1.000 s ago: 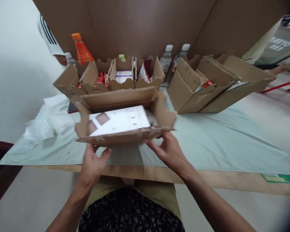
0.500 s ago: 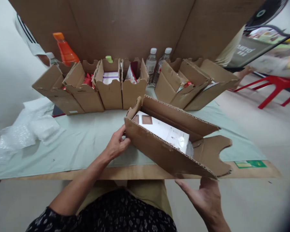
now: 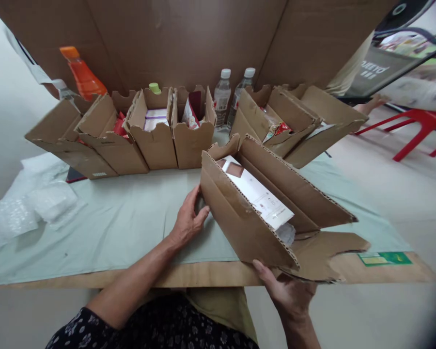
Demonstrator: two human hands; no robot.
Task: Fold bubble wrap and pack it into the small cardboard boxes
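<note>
Tall brown cardboard (image 3: 189, 43) walls off the back of the bench (image 3: 218, 275), and off to the right grey fabric (image 3: 380, 72) carries pale capitals ending, as best I can read, in "EYO". Now the open cardboard box (image 3: 240, 220), slanting across the right front with a white carton (image 3: 259, 194) inside (printed, yes, but too small to read). Right hand (image 3: 290, 295) has it gripped — thumb on the near wall, fingers hidden under the corner. Left hand (image 3: 187, 220) has fingers against the left end, thumb spread wide.

Watch that torn end flap: it juts over the wooden edge, near a green card (image 3: 385, 259) with illegible print. Behind, four boxes (image 3: 150, 145) line up left and two more right; between them two clear bottles (image 3: 223, 97) show unreadable labels. Broad room to the left — pale green cloth (image 3: 112, 218) stretches from left hand to bubble wrap (image 3: 51, 201).
</note>
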